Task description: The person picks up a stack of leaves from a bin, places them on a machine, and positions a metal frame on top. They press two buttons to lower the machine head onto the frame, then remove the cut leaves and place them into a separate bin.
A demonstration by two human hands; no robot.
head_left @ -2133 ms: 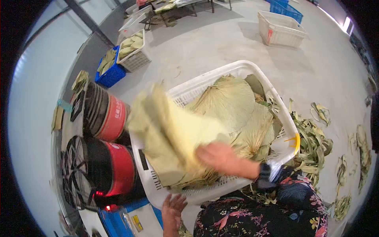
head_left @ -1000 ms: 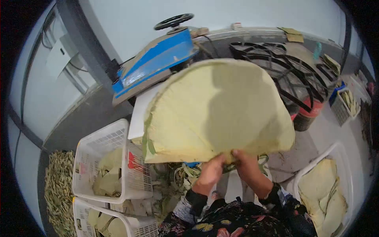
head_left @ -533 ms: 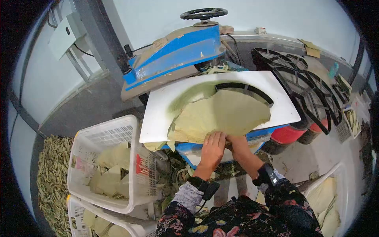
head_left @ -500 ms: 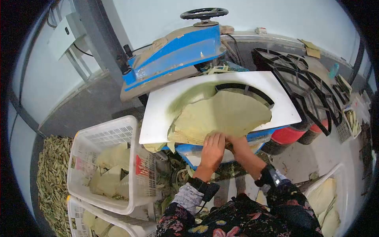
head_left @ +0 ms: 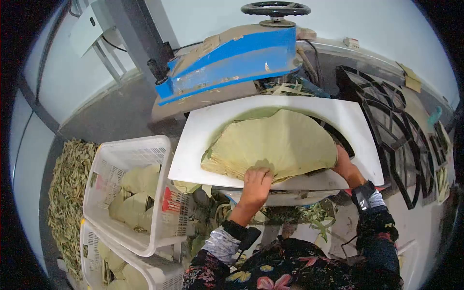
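Observation:
A stack of pale green, half-round dried leaves (head_left: 275, 142) lies on a white board (head_left: 191, 145). Along its front edge, the fingers of my left hand (head_left: 257, 186) are curled over the leaves, with the thumb out of sight. My right hand (head_left: 345, 166) grips the stack's right end; some of its fingertips are hidden by the leaves. Behind the stack, part of a black curved metal cutting die (head_left: 338, 137) shows on the board, and the leaves cover the rest.
Beyond the board stands a blue press (head_left: 237, 55) with a black handwheel (head_left: 275, 8). White crates (head_left: 162, 193) holding cut leaves sit at left, beside a heap of leaf scraps (head_left: 70, 193). More black metal dies (head_left: 391, 130) lie at right.
My right hand has moved from beside the left hand to the stack's right end. The stack has shifted back and left over the die, covering more of it. The camera view has shifted.

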